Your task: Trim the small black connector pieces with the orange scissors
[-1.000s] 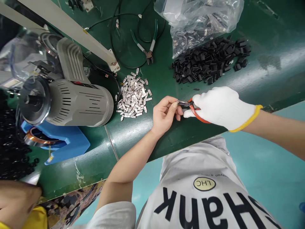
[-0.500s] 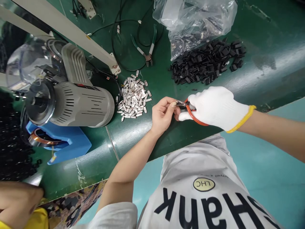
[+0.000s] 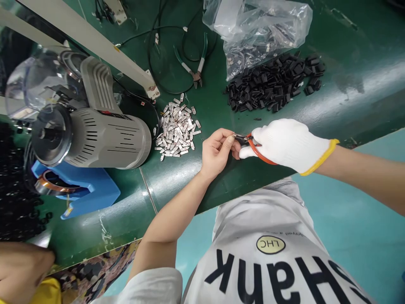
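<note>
In my gloved right hand (image 3: 284, 143) is a pair of red-handled pliers (image 3: 261, 154), the fingers wrapped about its handles. The dark jaws point left, to the fingertips of my bare left hand (image 3: 217, 153). Thumb and fingers of that hand are pinched together at the jaw tips. What they hold is mostly hidden and too small to name. Left of my left hand lies a heap of small silver metal connector shells (image 3: 177, 128). Beyond my right hand is a pile of small black plastic pieces (image 3: 272, 84).
A clear plastic bag (image 3: 265, 29) of small parts lies behind the black pile. Green-handled cutters (image 3: 196, 76) rest near black cables. A grey machine (image 3: 110, 137) and a blue tape dispenser (image 3: 95, 185) stand at left. Another person's arm (image 3: 22, 270) shows at lower left.
My right hand has shifted slightly right and down, and the pliers have turned a little with it. My left hand stays nearly still, pinched at the jaw tips.
</note>
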`<control>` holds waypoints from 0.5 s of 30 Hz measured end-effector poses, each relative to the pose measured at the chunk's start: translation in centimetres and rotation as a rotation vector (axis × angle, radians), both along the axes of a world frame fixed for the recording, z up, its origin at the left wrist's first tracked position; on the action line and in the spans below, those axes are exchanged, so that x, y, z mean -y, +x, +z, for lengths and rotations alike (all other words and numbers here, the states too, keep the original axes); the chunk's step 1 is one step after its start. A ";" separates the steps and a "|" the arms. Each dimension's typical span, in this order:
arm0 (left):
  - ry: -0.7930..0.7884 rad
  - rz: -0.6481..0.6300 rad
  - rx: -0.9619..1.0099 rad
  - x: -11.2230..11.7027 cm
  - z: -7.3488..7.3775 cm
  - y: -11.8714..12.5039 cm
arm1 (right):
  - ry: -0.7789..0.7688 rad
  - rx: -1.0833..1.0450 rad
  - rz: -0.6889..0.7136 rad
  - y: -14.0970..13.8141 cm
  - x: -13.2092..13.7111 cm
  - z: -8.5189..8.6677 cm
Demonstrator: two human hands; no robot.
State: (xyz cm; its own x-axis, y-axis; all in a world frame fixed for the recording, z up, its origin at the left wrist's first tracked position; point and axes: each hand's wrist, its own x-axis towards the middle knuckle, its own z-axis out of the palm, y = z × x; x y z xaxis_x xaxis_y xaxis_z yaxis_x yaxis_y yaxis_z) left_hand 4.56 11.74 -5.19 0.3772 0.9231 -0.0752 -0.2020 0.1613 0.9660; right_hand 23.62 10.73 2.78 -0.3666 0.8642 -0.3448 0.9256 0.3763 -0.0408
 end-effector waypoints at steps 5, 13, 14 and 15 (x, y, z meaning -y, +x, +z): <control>0.018 -0.013 -0.022 -0.1 -0.3 0.0 | 0.007 -0.018 -0.032 -0.1 -0.1 0.6; -0.011 -0.007 -0.007 -0.1 -0.2 0.0 | -0.042 0.011 -0.061 -0.7 -0.2 0.7; -0.013 -0.005 -0.002 -0.1 -0.2 0.0 | -0.060 0.013 -0.065 -0.7 -0.2 0.7; -0.013 -0.003 0.007 -0.1 -0.2 0.0 | -0.075 0.012 -0.067 -0.7 -0.2 0.7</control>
State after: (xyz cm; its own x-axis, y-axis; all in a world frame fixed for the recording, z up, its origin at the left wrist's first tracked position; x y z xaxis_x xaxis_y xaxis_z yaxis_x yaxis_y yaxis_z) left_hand 4.58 11.80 -5.37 0.3805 0.9209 -0.0850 -0.2081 0.1748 0.9624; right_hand 22.89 10.90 3.48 -0.3042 0.8583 -0.4132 0.9492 0.3099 -0.0550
